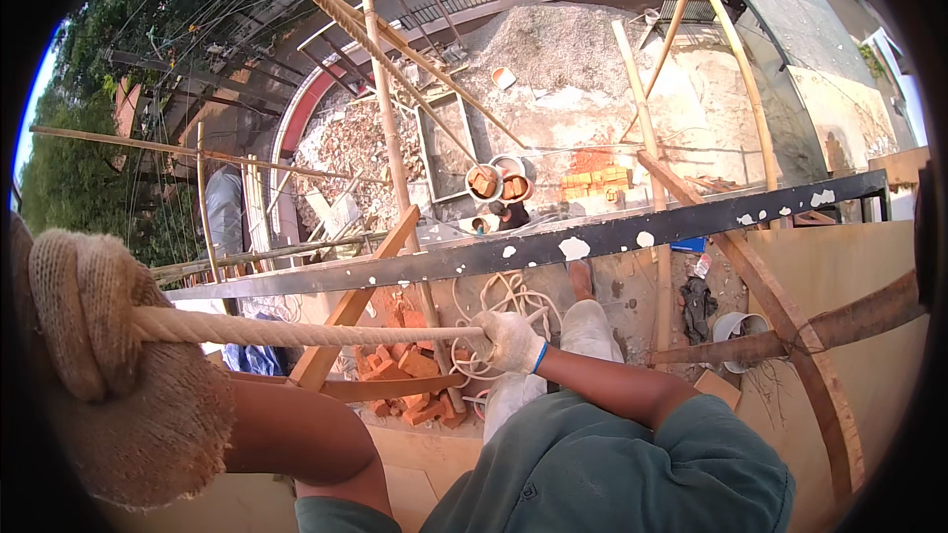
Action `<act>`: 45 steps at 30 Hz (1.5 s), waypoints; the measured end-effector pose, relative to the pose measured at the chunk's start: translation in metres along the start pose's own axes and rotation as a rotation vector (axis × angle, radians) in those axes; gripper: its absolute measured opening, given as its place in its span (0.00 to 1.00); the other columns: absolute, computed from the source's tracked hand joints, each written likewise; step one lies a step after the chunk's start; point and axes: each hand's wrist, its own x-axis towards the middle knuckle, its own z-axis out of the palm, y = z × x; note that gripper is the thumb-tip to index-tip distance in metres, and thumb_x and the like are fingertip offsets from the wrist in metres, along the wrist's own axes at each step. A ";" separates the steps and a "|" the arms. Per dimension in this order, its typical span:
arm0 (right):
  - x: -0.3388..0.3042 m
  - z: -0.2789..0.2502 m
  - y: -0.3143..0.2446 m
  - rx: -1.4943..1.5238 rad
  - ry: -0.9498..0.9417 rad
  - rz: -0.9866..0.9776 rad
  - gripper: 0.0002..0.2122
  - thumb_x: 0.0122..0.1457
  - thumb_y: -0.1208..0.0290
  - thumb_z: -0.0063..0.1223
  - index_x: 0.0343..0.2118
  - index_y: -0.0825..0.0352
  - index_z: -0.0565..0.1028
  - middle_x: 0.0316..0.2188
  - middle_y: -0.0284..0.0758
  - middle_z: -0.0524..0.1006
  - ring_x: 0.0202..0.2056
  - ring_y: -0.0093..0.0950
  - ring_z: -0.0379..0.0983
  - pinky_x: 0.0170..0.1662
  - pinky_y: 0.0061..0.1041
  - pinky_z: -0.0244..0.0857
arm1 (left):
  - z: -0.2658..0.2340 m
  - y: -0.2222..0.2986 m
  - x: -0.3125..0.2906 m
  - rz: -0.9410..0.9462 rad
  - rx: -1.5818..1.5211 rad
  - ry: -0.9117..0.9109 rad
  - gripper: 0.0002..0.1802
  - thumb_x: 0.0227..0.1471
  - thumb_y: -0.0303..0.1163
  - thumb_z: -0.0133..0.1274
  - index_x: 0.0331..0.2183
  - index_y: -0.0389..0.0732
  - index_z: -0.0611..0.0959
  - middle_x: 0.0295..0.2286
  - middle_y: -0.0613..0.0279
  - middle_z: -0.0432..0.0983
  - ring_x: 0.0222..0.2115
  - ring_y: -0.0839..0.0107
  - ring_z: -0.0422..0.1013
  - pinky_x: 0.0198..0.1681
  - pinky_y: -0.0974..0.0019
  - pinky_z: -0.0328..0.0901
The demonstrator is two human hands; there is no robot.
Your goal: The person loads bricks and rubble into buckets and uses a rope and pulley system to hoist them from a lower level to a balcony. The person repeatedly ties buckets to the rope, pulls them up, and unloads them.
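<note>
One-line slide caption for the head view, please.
Left hand and right hand, both gloved, grip a rope, with orange bricks heaped below.

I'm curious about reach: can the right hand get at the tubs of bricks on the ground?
Probably not: the right hand is closed around the rope, and the tubs look far below, beyond the white-patched dark beam.

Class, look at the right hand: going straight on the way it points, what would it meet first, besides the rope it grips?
Probably the upright bamboo pole, left of the right hand in the picture; the loose rope loops between seem to lie lower, though depth is unclear.
</note>
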 end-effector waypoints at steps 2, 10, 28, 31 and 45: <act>-0.018 0.008 0.024 -0.073 -0.055 0.033 0.08 0.63 0.65 0.57 0.31 0.63 0.75 0.25 0.44 0.79 0.29 0.48 0.79 0.31 0.44 0.71 | 0.018 -0.015 -0.050 0.016 -0.012 0.241 0.13 0.70 0.39 0.47 0.38 0.39 0.73 0.27 0.58 0.73 0.20 0.76 0.71 0.25 0.73 0.71; 0.096 -0.139 -0.097 -0.473 -0.622 0.087 0.17 0.64 0.63 0.52 0.49 0.67 0.81 0.45 0.48 0.83 0.46 0.47 0.80 0.51 0.43 0.73 | 0.032 -0.089 -0.200 0.046 -0.048 0.716 0.13 0.66 0.38 0.56 0.32 0.44 0.73 0.18 0.67 0.63 0.15 0.74 0.58 0.21 0.65 0.58; 0.217 -0.184 -0.413 -0.398 0.155 -0.584 0.19 0.69 0.56 0.56 0.52 0.66 0.75 0.42 0.44 0.78 0.42 0.37 0.78 0.47 0.36 0.71 | 0.074 -0.077 -0.271 -0.102 -0.687 0.535 0.16 0.66 0.43 0.56 0.32 0.46 0.71 0.17 0.72 0.67 0.11 0.74 0.61 0.13 0.66 0.55; 0.210 -0.196 -0.405 -0.337 0.176 -0.559 0.18 0.69 0.56 0.55 0.51 0.66 0.74 0.40 0.43 0.78 0.40 0.37 0.78 0.45 0.35 0.70 | 0.085 -0.084 -0.264 -0.102 -0.598 0.566 0.13 0.65 0.38 0.58 0.33 0.46 0.71 0.18 0.70 0.66 0.13 0.74 0.61 0.16 0.67 0.57; 0.205 -0.220 -0.326 0.014 0.187 -0.463 0.14 0.69 0.60 0.55 0.45 0.67 0.73 0.32 0.41 0.76 0.32 0.36 0.76 0.38 0.33 0.69 | 0.114 -0.183 -0.338 -0.514 0.447 0.605 0.29 0.67 0.55 0.49 0.34 0.36 0.81 0.24 0.61 0.74 0.26 0.68 0.71 0.30 0.63 0.67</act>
